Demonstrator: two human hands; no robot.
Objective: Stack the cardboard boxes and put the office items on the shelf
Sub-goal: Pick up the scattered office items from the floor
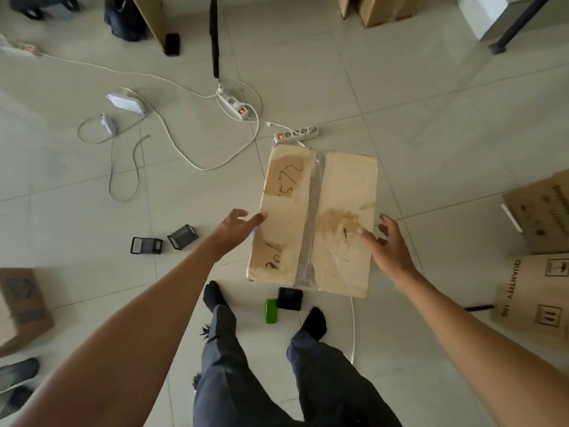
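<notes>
Head view: a taped cardboard box (317, 217) lies flat on the tiled floor (431, 134), ahead of the person's feet. The left hand (235, 231) and right hand (389, 246) flank its near half, fingers spread and gripping nothing. Two black mesh holders (166, 241) lie left of the box.
</notes>
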